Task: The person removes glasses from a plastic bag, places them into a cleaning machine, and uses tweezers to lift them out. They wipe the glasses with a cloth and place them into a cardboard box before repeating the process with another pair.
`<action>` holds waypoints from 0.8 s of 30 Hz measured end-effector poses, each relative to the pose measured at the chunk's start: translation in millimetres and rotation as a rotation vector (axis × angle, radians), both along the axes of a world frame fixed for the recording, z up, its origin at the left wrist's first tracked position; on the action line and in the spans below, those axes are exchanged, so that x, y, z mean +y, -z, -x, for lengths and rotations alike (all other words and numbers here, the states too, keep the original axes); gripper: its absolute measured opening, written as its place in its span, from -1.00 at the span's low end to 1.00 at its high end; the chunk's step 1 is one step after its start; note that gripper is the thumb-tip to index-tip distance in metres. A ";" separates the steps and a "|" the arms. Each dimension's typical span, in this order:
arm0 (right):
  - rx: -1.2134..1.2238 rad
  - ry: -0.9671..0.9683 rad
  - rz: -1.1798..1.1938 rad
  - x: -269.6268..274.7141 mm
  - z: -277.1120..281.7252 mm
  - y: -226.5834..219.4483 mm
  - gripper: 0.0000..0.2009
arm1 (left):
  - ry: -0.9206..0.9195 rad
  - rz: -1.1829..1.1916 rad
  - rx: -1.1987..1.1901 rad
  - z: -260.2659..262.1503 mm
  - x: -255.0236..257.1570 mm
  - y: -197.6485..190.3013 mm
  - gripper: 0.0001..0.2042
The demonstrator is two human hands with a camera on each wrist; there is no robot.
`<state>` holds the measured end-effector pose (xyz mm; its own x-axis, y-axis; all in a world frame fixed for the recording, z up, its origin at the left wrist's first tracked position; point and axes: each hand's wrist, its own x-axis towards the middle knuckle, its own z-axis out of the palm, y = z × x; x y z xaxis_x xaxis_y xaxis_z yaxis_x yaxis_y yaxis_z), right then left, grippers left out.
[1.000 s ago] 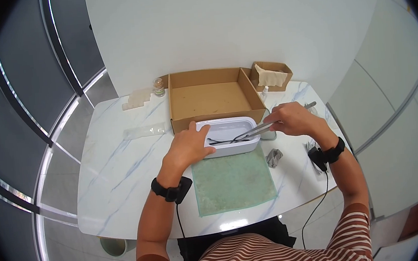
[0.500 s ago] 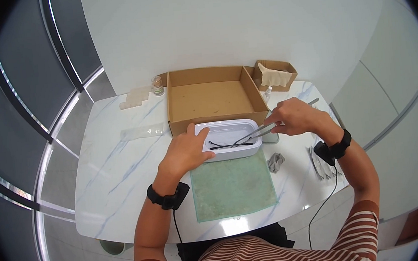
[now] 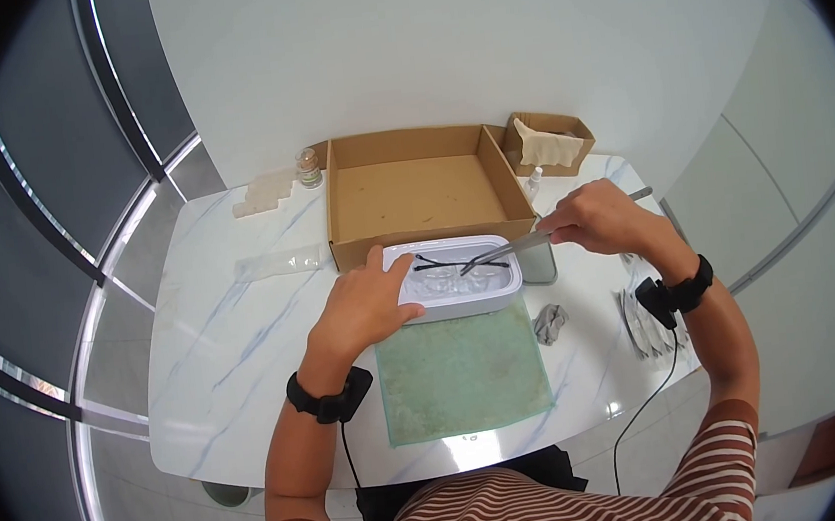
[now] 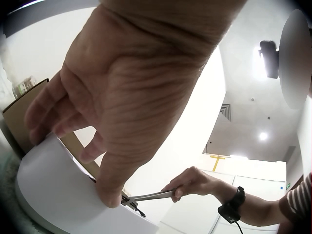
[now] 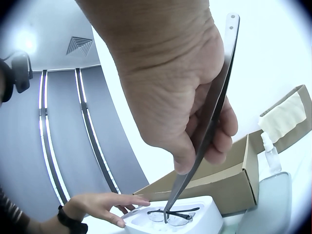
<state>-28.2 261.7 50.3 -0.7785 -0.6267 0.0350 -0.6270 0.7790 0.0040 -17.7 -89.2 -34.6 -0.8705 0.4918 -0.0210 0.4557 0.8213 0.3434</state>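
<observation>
A white oblong tub (image 3: 452, 309) holds rippled clear liquid. In it lies a pair of eyeglasses (image 3: 438, 267) with thin black temples crossed over clear lenses. My left hand (image 3: 359, 304) grips the tub's left end, thumb at the near rim and fingers spread toward the far side. My right hand (image 3: 599, 218) holds long metal tweezers (image 3: 526, 242) between thumb and fingers, above the tub's right end. The bent tweezer tips reach down to the glasses, overlapping a temple and a lens in the right wrist view (image 5: 166, 214).
Behind the tub stands a large open cardboard box (image 3: 416, 195); a smaller box (image 3: 566, 131) with a cloth is at back right. Beside the tub lie a grey lid (image 3: 539, 267) and a crumpled grey cloth (image 3: 550, 324). A green mat (image 3: 464, 377) lies in front; several packets (image 3: 650, 323) lie right.
The glasses have shifted from the tub's near wall toward its far side, and the liquid now ripples. The tweezers have moved with them. My left hand keeps its place on the tub.
</observation>
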 end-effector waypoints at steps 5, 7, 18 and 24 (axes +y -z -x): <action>0.009 0.022 0.079 -2.9 -5.8 -14.2 -0.80 | -0.015 -0.011 0.035 -1.1 1.1 1.3 -0.21; 0.007 -0.002 0.090 -0.7 -4.1 -10.0 -0.80 | -0.022 -0.081 0.029 1.2 0.2 2.9 -0.13; -0.037 0.072 0.030 -1.7 3.9 27.4 -0.81 | -0.008 -0.032 0.006 -0.3 0.2 -1.5 -0.14; -0.056 0.064 0.098 -2.9 2.7 35.0 -0.82 | -0.004 -0.031 0.011 -0.4 -0.5 0.1 -0.15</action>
<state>-31.0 258.9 15.2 -0.8193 -0.5713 0.0485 -0.5729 0.8125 -0.1076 -17.3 -89.7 -34.7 -0.8726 0.4885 0.0040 0.4564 0.8122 0.3634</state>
